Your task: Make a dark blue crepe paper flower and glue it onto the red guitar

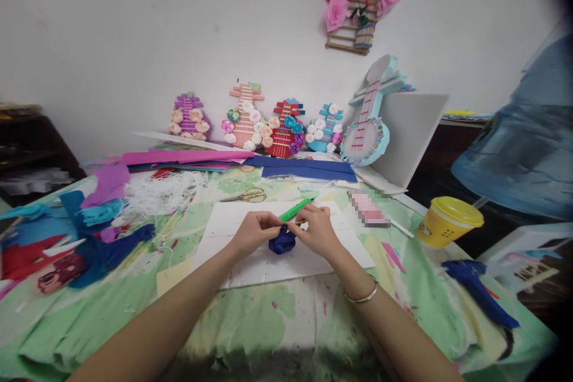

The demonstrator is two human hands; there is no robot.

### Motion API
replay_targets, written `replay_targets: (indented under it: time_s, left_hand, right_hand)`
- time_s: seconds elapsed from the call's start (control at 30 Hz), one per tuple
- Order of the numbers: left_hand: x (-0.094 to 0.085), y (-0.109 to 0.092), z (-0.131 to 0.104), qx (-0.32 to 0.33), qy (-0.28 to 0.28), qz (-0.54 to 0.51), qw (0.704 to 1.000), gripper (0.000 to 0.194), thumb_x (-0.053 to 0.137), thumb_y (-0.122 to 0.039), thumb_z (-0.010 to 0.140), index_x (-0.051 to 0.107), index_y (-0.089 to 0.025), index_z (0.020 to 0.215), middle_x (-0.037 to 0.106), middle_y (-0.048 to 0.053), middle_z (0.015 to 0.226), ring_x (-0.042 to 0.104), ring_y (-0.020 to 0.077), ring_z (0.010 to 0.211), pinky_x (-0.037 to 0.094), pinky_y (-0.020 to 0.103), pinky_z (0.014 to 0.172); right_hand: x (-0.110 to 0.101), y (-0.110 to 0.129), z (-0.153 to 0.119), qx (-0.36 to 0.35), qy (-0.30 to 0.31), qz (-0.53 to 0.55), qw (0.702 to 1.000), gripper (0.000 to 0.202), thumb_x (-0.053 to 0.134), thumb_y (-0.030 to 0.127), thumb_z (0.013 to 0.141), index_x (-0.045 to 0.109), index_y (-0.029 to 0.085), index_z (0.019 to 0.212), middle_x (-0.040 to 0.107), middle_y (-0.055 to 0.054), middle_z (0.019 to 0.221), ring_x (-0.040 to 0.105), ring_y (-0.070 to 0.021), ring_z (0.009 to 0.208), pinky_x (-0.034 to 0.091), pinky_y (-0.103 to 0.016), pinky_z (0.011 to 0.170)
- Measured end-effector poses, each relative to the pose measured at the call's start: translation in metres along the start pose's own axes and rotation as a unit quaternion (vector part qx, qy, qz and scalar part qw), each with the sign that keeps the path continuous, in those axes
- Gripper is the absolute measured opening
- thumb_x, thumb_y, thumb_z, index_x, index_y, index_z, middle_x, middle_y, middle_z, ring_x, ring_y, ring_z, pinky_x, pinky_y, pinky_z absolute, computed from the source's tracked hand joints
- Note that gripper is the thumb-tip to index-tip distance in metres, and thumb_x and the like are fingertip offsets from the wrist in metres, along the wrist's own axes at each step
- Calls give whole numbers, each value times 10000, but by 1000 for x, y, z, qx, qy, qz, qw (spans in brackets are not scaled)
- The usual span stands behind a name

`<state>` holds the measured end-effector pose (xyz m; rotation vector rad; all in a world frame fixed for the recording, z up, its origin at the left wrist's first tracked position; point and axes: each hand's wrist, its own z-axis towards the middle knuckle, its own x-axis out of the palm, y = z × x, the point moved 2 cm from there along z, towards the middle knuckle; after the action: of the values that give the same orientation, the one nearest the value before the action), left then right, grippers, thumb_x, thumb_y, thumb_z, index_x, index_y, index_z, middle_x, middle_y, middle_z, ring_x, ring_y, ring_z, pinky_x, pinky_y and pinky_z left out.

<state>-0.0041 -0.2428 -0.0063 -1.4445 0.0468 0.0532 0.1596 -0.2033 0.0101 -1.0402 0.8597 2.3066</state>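
Observation:
A dark blue crepe-paper flower (282,243) hangs from the fingertips of both hands above a white board (250,268). My left hand (255,231) pinches it at its upper left edge, with thumb and forefinger closed. From the other side my right hand (317,228) pinches the top, fingers bent together. The fingers partly hide the spot where they meet. Just behind the hands lies a slim bright green tool (295,210) with a dark tip; its kind is unclear. Gold-handled scissors (253,194) rest beyond the board's far edge.
White shredded paper (154,197) and coloured paper scraps (105,185) cover the left side. Blue paper sheets (308,168) lie at the back below decorated paper instruments (283,131). At right are a phone (369,209), a yellow lidded cup (450,222) and a blue glue gun (481,292).

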Motion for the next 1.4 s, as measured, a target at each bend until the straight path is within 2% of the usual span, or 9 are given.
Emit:
replay_targets:
  time_s: [0.17,0.37,0.5,0.6,0.77,0.9,1.07,1.2,1.4]
  left_hand:
    - [1,-3,0,-13,3,-21,1000,139,702,-136,562,675,-117,697,686,24,646,618,139,617,466,245,621]
    - [0,-5,-2,-11,27,-24,999,177,728,-163,549,670,-107,707,681,36,652,611,147,612,464,258,615]
    - [-1,-8,-2,22,19,8,1000,170,693,-263,650,685,-104,710,676,41,658,595,140,629,450,249,628]
    - [-2,-6,0,17,19,30,999,226,695,-327,665,689,-104,695,668,39,629,576,136,600,437,247,607]
    - [-4,-4,1,-22,53,44,997,238,724,-332,636,705,-107,711,672,35,622,557,132,580,419,244,590]
    - [-4,-5,0,-28,85,45,995,270,726,-349,635,714,-99,736,663,37,623,533,130,572,390,239,574]
    - [-4,-8,-1,-20,142,45,989,308,703,-386,664,708,-91,752,642,35,638,503,123,582,374,239,586]
    - [-4,-8,-2,-32,160,33,986,308,686,-395,684,688,-98,768,612,20,636,477,112,574,360,234,576]
    - [-6,-2,-2,-34,215,34,976,284,635,-382,743,665,-104,789,567,4,624,435,95,549,340,230,555]
  right_hand:
    - [-2,1,0,-5,-23,9,1000,293,644,398,765,569,154,621,576,-7,696,529,-158,772,209,-306,721]
    - [-4,1,0,-11,-21,11,1000,302,648,430,754,570,161,641,582,-10,718,532,-169,790,211,-311,728]
    - [-5,0,1,-25,-30,13,999,304,640,434,763,558,160,660,583,-5,728,524,-151,743,212,-314,731]
    - [-5,-1,0,-49,-31,10,998,290,660,430,750,566,163,684,582,1,743,507,-134,702,213,-315,734]
    - [-5,0,-1,-108,-47,2,993,265,651,418,764,572,170,711,573,-5,766,512,-140,742,220,-317,746]
    - [-6,3,-3,-139,-56,-5,989,254,644,408,772,571,169,720,569,-11,774,517,-145,763,230,-324,760]
    - [-9,7,-5,-157,-41,0,987,190,622,352,785,578,171,751,564,-23,797,520,-154,785,240,-339,789]
    - [-10,8,-6,-162,-26,12,986,103,591,274,787,582,172,783,562,-31,816,519,-160,805,244,-347,799]
    - [-12,12,-7,-177,-18,14,984,84,586,250,775,575,166,776,556,-34,824,516,-160,809,252,-347,800]
